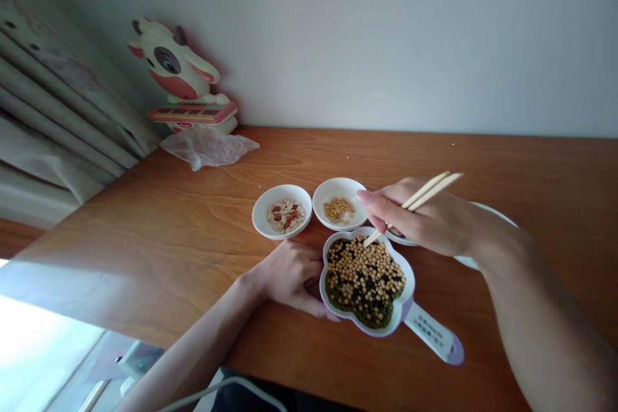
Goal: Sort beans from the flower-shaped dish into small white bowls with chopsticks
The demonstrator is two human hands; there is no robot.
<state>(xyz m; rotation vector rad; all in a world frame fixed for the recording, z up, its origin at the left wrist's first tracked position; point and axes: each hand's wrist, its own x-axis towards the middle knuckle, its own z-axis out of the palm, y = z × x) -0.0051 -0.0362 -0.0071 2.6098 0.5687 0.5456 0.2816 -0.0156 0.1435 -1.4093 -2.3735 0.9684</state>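
Note:
My right hand (425,215) is closed on a pair of wooden chopsticks (415,201), whose tips dip into the far edge of a white flower-shaped bowl (400,312) with a handle. That bowl is full of mixed yellow, green and dark beans (364,277). Resting on the table, my left hand (290,273) curls against the bowl's left side. Behind the bowl stand two small white dishes: one (282,211) holds pale seeds with red bits, the other (338,203) holds a few yellow beans.
A wooden table (168,238) runs to a white wall. At its back left a cow-shaped toy (186,80) stands over a crumpled clear plastic bag (207,147). A curtain (53,109) hangs at left. Another white dish (487,212) lies partly hidden behind my right hand.

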